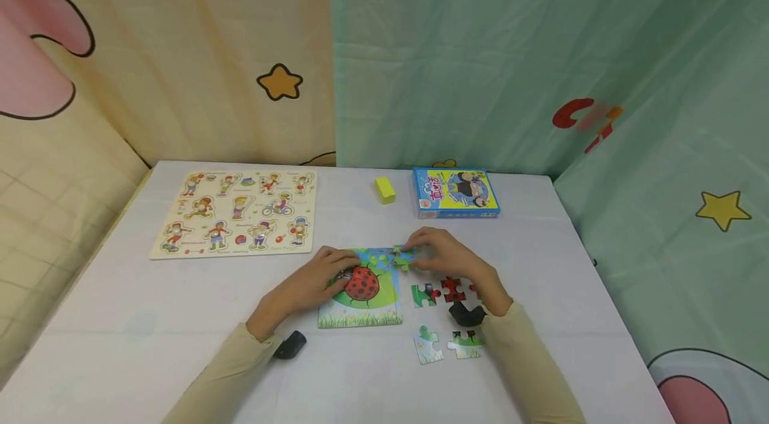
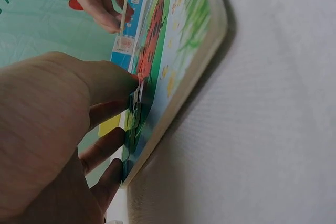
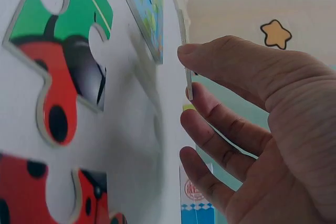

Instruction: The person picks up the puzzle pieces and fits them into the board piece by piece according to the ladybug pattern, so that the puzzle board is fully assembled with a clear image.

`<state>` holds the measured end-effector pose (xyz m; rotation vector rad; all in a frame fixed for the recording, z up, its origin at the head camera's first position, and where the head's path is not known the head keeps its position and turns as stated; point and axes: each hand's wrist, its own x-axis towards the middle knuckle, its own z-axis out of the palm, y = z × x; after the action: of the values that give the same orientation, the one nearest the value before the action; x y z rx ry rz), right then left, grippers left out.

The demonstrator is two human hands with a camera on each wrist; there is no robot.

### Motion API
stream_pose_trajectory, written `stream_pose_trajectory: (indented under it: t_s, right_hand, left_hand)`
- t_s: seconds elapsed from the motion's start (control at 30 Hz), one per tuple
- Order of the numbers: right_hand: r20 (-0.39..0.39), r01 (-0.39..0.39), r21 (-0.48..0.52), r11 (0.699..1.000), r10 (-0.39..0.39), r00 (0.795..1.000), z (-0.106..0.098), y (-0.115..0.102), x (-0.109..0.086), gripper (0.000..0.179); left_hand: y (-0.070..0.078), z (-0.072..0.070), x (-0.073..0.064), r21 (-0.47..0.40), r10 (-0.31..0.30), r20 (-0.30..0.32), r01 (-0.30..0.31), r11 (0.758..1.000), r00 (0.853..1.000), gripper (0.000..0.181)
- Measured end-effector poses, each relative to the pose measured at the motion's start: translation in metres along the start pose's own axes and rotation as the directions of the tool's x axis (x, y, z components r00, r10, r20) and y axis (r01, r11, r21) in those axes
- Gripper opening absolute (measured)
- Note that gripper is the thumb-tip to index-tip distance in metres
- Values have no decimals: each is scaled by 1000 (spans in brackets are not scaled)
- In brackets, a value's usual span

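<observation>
Head view: even, diffuse light, source out of frame; desk (image 1: 360,384) pale, shadows soft. Small captions on the figure board (image 1: 223,209) mushy. Both wrist views dimmer, greyish. Left wrist: left hand (image 2: 58,124) dark, soft shadow along the puzzle (image 2: 167,72) edge. Right wrist: broad soft shadow on desk, left hand at top edge blurred.

Head view looking forward and down at table (image 1: 348,377), wrist views close, sideways, all sharing ladybird puzzle (image 1: 384,307)
</observation>
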<state>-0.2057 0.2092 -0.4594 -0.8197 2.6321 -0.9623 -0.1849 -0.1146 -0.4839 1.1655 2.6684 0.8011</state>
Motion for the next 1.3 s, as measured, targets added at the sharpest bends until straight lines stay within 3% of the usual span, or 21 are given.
stream_pose_trajectory:
  t_s: [0.53, 0.77, 1.3]
  right_hand:
    - [53, 11, -66, 998, -7, 999, 20, -16, 15, 29]
    - [45, 45, -128, 991, -40, 998, 27, -17, 21, 28]
    - [37, 53, -177, 983, -48, 998, 31, -24, 25, 28]
  left_hand:
    - [0, 3, 0, 58, -8, 8, 7, 998, 1000, 41]
    - [2, 1, 1, 65, 27, -17, -26, 998, 999, 39]
    - [7, 4, 4, 147, 15, -24, -12, 989, 1000, 37]
